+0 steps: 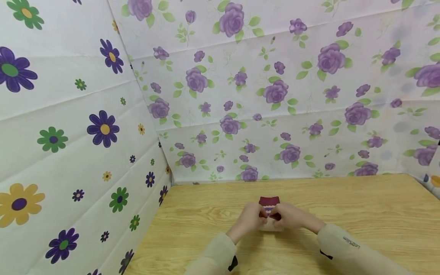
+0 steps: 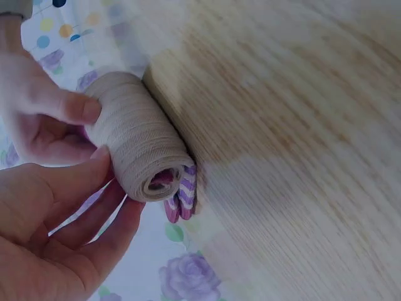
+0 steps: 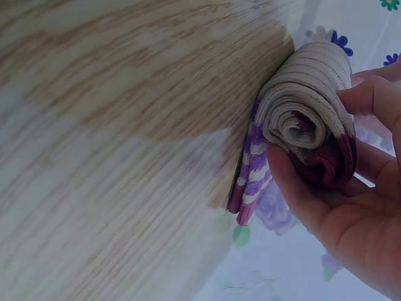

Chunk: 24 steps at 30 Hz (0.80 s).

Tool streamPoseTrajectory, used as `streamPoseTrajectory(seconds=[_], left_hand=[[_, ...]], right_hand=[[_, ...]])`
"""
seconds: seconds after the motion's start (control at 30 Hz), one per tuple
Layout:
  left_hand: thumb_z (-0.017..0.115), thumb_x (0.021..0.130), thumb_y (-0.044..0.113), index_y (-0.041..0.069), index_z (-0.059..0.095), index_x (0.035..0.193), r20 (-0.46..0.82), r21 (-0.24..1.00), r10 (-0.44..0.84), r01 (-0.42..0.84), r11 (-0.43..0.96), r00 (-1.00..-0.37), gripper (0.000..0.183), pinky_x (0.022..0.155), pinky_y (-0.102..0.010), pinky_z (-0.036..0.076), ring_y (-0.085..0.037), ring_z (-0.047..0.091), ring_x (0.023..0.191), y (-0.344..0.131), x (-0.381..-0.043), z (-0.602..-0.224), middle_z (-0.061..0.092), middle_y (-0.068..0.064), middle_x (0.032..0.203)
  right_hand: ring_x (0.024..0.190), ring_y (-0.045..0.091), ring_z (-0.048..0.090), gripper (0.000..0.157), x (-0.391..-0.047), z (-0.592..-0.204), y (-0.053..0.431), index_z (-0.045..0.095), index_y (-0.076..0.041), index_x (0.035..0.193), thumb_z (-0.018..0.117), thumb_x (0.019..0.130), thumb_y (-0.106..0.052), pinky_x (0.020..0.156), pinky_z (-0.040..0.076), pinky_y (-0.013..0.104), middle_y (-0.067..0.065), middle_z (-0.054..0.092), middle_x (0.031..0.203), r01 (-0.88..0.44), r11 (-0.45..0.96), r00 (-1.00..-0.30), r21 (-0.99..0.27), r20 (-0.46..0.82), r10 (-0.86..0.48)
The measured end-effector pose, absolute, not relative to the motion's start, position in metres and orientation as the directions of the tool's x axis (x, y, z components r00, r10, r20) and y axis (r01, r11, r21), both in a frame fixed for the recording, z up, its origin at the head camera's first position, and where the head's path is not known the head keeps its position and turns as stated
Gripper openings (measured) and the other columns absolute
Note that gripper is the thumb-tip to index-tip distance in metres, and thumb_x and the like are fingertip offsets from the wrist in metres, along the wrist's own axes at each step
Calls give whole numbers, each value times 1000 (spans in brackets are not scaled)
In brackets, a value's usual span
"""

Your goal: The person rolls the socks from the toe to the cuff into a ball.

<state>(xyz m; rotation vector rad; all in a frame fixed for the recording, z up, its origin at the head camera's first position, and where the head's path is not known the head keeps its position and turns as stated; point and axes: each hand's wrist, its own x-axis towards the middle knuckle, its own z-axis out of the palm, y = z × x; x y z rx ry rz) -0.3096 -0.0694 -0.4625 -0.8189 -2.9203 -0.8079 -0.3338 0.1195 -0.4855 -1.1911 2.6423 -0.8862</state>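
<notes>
A pair of socks [image 1: 269, 201] lies partly rolled on the wooden table, beige and ribbed in the roll, with a flat striped purple-and-white part and maroon ends stretching toward the back. My left hand [image 1: 252, 217] grips one end of the roll, its thumb and fingertips on the beige knit [image 2: 135, 132]. At the other end my right hand [image 1: 289, 216] holds the roll between thumb and curled fingers. The right wrist view shows the spiral of the rolled socks [image 3: 297, 128], with a maroon fold beside the fingers. Some fingertips are hidden behind the roll.
The light wood tabletop [image 1: 206, 214] spreads around both hands. A white sheet with purple roses [image 1: 275, 91] hangs behind the table's far edge, and a daisy-patterned sheet [image 1: 68, 114] hangs along the left side.
</notes>
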Motion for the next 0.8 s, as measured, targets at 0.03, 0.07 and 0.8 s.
streamPoseTrajectory(seconds=[0.03,0.07,0.8], left_hand=[[73,83,2,4,75,79,151,459,488,498,736,-860,4,57,-13,45,-1,56,63,-69,-309,-463,71,-2,76],[72,83,1,4,74,77,164,442,492,509,738,-855,7,56,-12,44,-1,55,61,-68,-308,-464,71,-2,74],[86,70,22,8,71,101,109,108,632,641,760,-768,37,75,-11,50,-7,67,90,-65,-309,-469,73,-2,99]], right_hand=[[52,2,27,13,-334,-486,120,63,-12,76,65,81,-1,50,25,19,-11,34,58,-647,517,-685,-560,129,-717],[52,2,26,14,-334,-486,120,62,-12,74,65,81,0,50,24,19,-11,32,57,-641,512,-685,-572,125,-718],[74,11,49,26,-346,-497,131,69,-1,113,56,97,-17,65,38,26,6,68,95,-463,502,-765,-730,44,-643]])
